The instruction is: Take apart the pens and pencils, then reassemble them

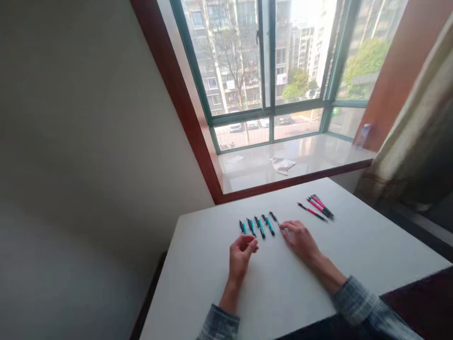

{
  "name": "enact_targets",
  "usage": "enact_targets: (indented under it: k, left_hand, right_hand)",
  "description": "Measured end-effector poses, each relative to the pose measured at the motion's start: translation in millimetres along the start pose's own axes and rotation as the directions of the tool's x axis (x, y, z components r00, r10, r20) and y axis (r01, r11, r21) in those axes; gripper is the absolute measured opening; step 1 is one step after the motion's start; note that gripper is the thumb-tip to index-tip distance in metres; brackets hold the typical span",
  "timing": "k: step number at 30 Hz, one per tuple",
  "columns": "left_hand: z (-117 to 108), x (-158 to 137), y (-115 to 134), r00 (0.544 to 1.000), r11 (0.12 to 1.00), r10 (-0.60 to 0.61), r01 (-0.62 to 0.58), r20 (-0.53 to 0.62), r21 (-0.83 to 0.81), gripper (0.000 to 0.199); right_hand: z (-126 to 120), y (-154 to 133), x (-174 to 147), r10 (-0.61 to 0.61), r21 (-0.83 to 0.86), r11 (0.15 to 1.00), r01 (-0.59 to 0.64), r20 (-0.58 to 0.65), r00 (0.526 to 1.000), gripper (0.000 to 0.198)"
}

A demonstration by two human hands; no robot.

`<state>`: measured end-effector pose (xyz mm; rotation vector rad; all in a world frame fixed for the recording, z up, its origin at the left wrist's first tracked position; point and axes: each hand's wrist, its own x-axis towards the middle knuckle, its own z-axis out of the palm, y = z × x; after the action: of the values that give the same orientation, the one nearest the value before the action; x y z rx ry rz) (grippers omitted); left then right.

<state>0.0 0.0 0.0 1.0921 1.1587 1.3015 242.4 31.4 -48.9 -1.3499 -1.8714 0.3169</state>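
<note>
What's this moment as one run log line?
left hand: near teal pens, grip unclear | right hand: at row's right-end pen | red pens: farther right, on table

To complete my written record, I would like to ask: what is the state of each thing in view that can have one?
Left hand: fingers pinched; anything held is unclear
Right hand: lowered, fingertips near the row's end
Teal pens: lying side by side
Red pens: lying, one slightly apart
White cloth: crumpled
Clear bottle: standing
Curtain: drawn aside
</note>
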Motion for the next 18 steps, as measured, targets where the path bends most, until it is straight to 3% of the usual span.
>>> enact_targets:
  k: [8, 18]
  left_hand:
    - [1, -5, 9, 1.0, 1.0, -0.007, 0.008, -0.003, 0.029, 0.03]
    - [3, -1, -9, 1.0, 0.999, 0.006, -0.006, 0.0, 0.034, 0.029]
  right_hand:
    - [-5, -7, 1, -0.003, -0.002, 1.0, 0.003, 0.005, 1.0, 0.021]
    - [-1, 1, -2, -0.015, -0.02, 1.0, 0.015, 0.014, 1.0, 0.02]
